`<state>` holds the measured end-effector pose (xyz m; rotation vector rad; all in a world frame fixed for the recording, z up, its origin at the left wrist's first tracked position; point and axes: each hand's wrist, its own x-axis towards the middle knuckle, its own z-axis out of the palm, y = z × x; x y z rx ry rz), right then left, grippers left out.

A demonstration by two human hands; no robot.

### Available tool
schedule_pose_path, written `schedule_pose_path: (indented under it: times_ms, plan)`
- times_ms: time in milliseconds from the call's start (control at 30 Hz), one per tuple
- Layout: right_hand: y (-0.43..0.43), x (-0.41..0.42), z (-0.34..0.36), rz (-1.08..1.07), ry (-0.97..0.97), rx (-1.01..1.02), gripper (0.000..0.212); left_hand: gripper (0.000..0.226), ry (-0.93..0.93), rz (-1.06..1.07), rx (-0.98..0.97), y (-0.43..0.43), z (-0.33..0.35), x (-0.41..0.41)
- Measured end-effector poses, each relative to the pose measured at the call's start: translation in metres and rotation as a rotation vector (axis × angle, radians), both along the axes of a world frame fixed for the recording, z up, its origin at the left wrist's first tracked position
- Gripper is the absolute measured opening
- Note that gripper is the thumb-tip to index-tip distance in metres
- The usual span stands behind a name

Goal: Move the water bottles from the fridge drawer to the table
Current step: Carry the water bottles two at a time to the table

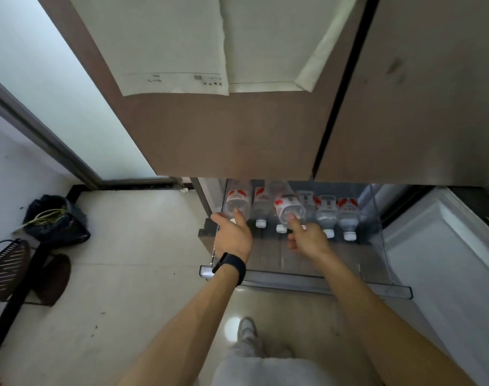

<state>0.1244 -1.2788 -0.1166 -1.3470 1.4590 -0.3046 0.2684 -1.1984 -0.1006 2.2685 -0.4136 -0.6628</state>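
Observation:
Several clear water bottles with red-and-white labels and white caps lie side by side in the pulled-out fridge drawer [304,284], caps toward me. My left hand [233,238], with a black wristband, has thumb and fingers around the neck of the leftmost bottle [237,200]. My right hand [307,236] holds the shoulder of a tilted bottle [289,207] that lies across the others, index finger stretched over it. Further bottles [325,211] lie untouched to the right. No table is in view.
The brown upper fridge doors [223,135] overhang the drawer's back. An open white compartment [443,246] is on the right. On the tiled floor at left sit a black rubbish bag [56,218] and a dark wire rack [6,267]. My leg and shoe [247,330] stand before the drawer.

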Motion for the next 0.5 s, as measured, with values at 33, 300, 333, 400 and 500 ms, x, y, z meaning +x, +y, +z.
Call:
schedule_pose_path:
  times_ms: [33, 300, 333, 400, 500]
  plan:
    - [0.000, -0.010, 0.006, 0.037, 0.043, -0.048, 0.056, 0.037, -0.035, -0.008, 0.001, 0.004, 0.004, -0.001]
    - [-0.008, -0.067, 0.028, 0.273, 0.352, -0.353, 0.054, 0.024, -0.351, -0.195, -0.037, 0.032, 0.027, 0.003]
    - [-0.009, -0.072, 0.030, 0.288, 0.374, -0.381, 0.054, 0.024, -0.382, -0.240, -0.046, 0.035, 0.030, 0.006]
    - [-0.009, -0.082, 0.035, 0.318, 0.403, -0.440, 0.055, 0.026, -0.437, -0.348, -0.046, 0.037, 0.035, 0.011]
    - [-0.009, -0.091, 0.040, 0.340, 0.456, -0.519, 0.054, 0.025, -0.530, -0.550, -0.037, 0.032, 0.039, 0.010]
